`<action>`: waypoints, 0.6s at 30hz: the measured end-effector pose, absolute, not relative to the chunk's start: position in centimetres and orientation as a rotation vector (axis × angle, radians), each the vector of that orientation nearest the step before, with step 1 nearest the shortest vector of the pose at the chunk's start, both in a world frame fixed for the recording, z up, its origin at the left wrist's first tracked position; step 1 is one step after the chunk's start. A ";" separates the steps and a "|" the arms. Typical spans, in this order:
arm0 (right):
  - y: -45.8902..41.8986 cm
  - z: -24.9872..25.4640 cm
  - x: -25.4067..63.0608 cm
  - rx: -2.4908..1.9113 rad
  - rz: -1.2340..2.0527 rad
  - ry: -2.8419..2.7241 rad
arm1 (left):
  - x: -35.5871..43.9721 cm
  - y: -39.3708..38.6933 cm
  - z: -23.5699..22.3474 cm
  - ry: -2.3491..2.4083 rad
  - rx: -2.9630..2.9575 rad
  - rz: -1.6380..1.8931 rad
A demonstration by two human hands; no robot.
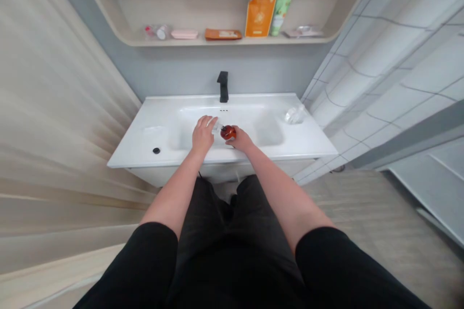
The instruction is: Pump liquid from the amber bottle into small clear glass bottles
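Mine, from above: short black sleeves (145, 260) ending near the elbows, loose dark trousers (232, 217) of soft, faintly creased cloth, bare forearms (282, 188), and an unadorned left hand (203, 135) and right hand (241, 139).

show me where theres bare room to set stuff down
The white counter is bare left of the basin, behind the black plug, and right of it, in front of the clear plastic item. It's crowded mid-basin, where the left hand and right hand meet at the red bottle.

Bright even light, faint soft shadows, stretched blurry distortion toward edges
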State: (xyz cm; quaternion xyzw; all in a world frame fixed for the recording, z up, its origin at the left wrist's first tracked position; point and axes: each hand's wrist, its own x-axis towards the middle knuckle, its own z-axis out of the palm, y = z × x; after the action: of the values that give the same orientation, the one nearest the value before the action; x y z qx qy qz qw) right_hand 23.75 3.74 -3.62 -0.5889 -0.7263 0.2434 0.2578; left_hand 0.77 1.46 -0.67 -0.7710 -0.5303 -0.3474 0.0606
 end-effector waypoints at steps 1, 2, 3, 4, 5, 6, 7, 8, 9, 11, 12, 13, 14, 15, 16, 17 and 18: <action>3.8 -3.6 23.7 -1.601 0.661 -1.971 | 0.8 1.5 -0.7 -1.605 -2.334 -1.056; 3.8 -3.6 23.7 -1.603 0.662 -1.972 | 0.8 1.5 -0.7 -1.603 -2.335 -1.064; 3.8 -3.6 23.7 -1.602 0.663 -1.975 | 0.8 1.4 -0.7 -1.600 -2.336 -1.074; 3.8 -3.6 23.7 -1.598 0.661 -1.978 | 0.8 1.4 -0.7 -1.597 -2.337 -1.084; 3.8 -3.6 23.7 -1.594 0.660 -1.980 | 0.8 1.4 -0.7 -1.594 -2.341 -1.091; 3.8 -3.6 23.7 -1.592 0.659 -1.982 | 0.8 1.4 -0.6 -1.594 -2.343 -1.096; 3.8 -3.6 23.7 -1.593 0.657 -1.982 | 0.8 1.4 -0.6 -1.596 -2.345 -1.097; 3.8 -3.5 23.7 -1.594 0.655 -1.982 | 0.8 1.3 -0.6 -1.599 -2.346 -1.096; 3.8 -3.5 23.7 -1.595 0.653 -1.981 | 0.8 1.3 -0.5 -1.602 -2.346 -1.091; 3.7 -3.5 23.7 -1.600 0.649 -1.978 | 0.8 1.3 -0.5 -1.605 -2.342 -1.084; 3.6 -3.4 23.7 -1.603 0.649 -1.976 | 0.8 1.2 -0.5 -1.603 -2.338 -1.084; 3.6 -3.4 23.7 -1.606 0.651 -1.974 | 0.8 1.2 -0.5 -1.598 -2.335 -1.085; 3.6 -3.3 23.7 -1.611 0.655 -1.972 | 0.8 1.2 -0.4 -1.591 -2.331 -1.089; 3.5 -3.3 23.7 -1.616 0.658 -1.970 | 0.8 1.2 -0.5 -1.585 -2.327 -1.093; 3.5 -3.3 23.7 -1.617 0.659 -1.970 | 0.8 1.2 -0.5 -1.580 -2.322 -1.095; 3.5 -3.3 23.7 -1.616 0.657 -1.970 | 0.8 1.2 -0.5 -1.578 -2.318 -1.094; 3.5 -3.3 23.7 -1.612 0.651 -1.972 | 0.8 1.2 -0.4 -1.576 -2.316 -1.091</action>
State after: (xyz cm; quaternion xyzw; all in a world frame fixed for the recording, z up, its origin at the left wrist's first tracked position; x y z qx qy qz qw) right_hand 23.69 3.51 -3.32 -0.5931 -0.7255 0.2397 0.2537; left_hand 0.77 1.22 -0.45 -0.7686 -0.5231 -0.3621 0.0675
